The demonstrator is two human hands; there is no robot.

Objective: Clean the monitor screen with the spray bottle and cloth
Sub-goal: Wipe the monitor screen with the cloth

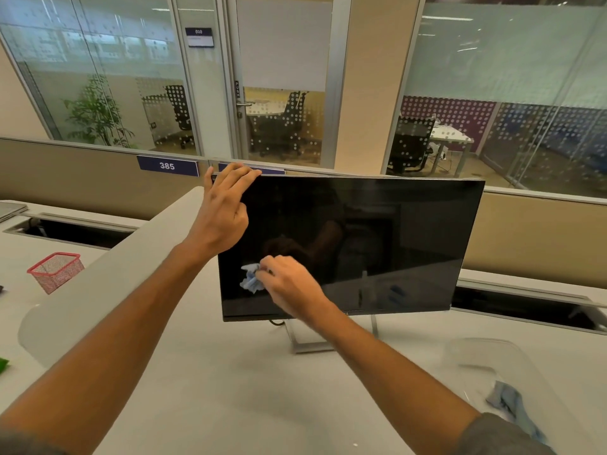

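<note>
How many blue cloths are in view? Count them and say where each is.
2. One cloth is bunched in the right hand against the monitor screen, lower left. Another blue cloth lies on the desk, near right. Others may be hidden.

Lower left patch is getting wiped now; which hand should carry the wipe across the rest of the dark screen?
Right. The right hand already presses the crumpled light-blue cloth against the black monitor screen, while the left hand grips the monitor's top left corner, probably steadying it.

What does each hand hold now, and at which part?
The right hand pinches a crumpled blue cloth by its right end, against the monitor screen. The left hand has a grip on the monitor's top left corner.
</note>
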